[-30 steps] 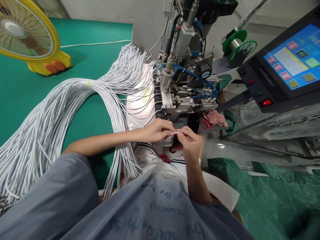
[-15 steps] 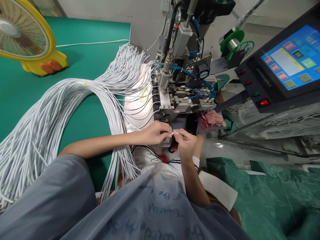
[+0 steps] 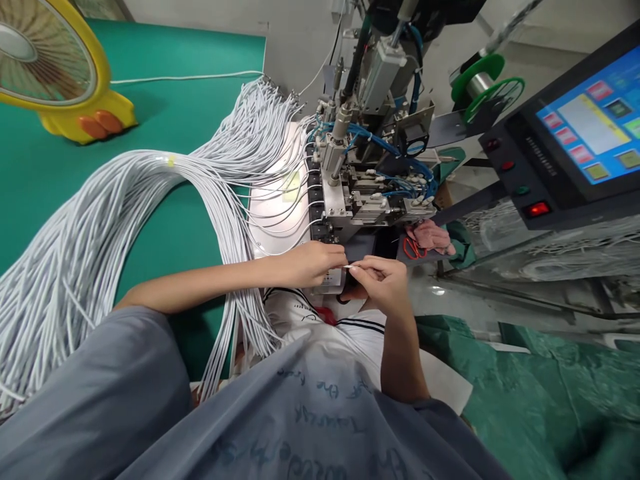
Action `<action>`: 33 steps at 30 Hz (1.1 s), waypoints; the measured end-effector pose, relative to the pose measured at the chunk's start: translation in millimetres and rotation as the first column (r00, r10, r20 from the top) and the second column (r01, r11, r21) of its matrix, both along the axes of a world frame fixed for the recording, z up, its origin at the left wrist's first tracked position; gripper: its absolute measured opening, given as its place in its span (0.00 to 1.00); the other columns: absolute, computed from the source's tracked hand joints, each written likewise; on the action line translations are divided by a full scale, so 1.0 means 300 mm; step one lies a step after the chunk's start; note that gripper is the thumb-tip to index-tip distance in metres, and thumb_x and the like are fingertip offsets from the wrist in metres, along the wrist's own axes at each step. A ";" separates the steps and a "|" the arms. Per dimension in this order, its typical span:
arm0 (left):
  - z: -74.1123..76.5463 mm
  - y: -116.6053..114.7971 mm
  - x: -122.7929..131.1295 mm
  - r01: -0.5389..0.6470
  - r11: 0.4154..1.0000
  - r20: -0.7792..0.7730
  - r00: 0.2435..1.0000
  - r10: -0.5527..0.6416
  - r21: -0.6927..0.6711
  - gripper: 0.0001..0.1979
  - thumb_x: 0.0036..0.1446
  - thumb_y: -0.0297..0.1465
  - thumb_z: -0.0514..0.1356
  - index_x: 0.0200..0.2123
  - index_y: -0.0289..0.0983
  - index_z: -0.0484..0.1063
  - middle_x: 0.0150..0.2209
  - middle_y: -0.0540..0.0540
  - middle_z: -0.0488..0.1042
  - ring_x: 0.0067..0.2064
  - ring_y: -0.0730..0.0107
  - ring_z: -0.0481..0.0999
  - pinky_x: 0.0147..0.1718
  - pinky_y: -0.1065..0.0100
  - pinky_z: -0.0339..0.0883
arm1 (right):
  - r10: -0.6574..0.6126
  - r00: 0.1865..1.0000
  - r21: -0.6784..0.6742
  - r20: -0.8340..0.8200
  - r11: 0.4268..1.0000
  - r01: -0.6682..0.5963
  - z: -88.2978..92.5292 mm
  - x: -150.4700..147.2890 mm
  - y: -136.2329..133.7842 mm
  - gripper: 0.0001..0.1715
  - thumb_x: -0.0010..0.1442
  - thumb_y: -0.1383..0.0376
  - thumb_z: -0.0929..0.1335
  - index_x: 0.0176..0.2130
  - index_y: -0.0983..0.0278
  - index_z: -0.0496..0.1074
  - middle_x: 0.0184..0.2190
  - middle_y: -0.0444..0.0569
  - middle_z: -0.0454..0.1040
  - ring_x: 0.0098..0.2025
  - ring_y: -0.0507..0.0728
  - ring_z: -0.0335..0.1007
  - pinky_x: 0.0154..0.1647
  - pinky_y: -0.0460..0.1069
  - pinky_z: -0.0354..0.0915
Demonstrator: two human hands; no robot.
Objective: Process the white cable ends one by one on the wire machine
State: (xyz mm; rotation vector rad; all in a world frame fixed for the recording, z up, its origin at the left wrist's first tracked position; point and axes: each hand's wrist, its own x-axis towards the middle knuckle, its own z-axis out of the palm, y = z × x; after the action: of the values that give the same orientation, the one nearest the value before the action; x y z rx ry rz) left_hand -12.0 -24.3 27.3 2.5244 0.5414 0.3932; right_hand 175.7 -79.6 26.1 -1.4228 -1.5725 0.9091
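Observation:
My left hand is closed in a pinch on a white cable, whose pale end sticks out toward the right. Facing it, my right hand pinches the tip of that same cable end between thumb and fingers. Both hands are in front of the machine, above my lap. A large bundle of white cables arches over the green table to the left. Several single cables run across the white plate into the machine's black row of slots.
A yellow fan stands on the green table. To the right are a control screen, a green wire spool, red-handled scissors and a pink cloth. Green plastic sheeting lies at lower right.
My right hand has shifted slightly right and turned flatter, its forearm swinging outward. My left hand stays nearly in place, still pinching the cable. The view has tilted a little.

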 end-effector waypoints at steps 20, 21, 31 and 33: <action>-0.067 -0.012 0.023 -0.180 0.972 0.241 0.947 0.214 -0.154 0.14 0.62 0.30 0.50 0.34 0.34 0.75 0.28 0.46 0.72 0.30 0.75 0.70 0.30 0.73 0.63 | -0.225 0.974 0.136 -0.032 0.964 0.227 -0.057 -0.067 -0.006 0.13 0.55 0.62 0.67 0.22 0.64 0.72 0.17 0.40 0.54 0.20 0.49 0.51 0.22 0.47 0.52; -0.070 -0.015 0.026 -0.186 0.965 0.243 0.943 0.229 -0.185 0.14 0.63 0.31 0.50 0.34 0.34 0.75 0.28 0.47 0.72 0.30 0.75 0.70 0.31 0.73 0.63 | -0.265 0.961 0.136 -0.078 0.952 0.274 -0.072 -0.076 -0.005 0.14 0.55 0.61 0.67 0.22 0.64 0.72 0.17 0.40 0.55 0.20 0.49 0.51 0.22 0.47 0.53; -0.082 0.093 0.003 -0.230 0.957 -0.279 0.920 0.273 0.178 0.16 0.57 0.22 0.48 0.44 0.29 0.71 0.38 0.40 0.67 0.25 0.75 0.67 0.24 0.70 0.59 | -0.202 0.957 -0.115 -0.210 0.977 0.181 -0.279 0.003 0.158 0.15 0.54 0.57 0.66 0.33 0.66 0.75 0.30 0.50 0.75 0.31 0.54 0.69 0.31 0.48 0.64; -0.099 0.109 0.004 -0.233 0.948 -0.320 0.901 0.294 0.215 0.18 0.54 0.19 0.48 0.45 0.28 0.71 0.39 0.39 0.67 0.25 0.75 0.67 0.24 0.70 0.59 | -0.193 0.953 -0.167 -0.235 0.974 0.155 -0.309 0.010 0.193 0.16 0.53 0.56 0.67 0.33 0.67 0.74 0.28 0.49 0.74 0.29 0.53 0.68 0.29 0.47 0.63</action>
State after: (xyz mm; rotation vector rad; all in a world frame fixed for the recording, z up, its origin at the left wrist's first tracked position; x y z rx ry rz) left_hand -10.9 8.5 -2.3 2.7107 1.0368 0.0844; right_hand 178.7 -21.6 -66.5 -1.4596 -1.1938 1.0693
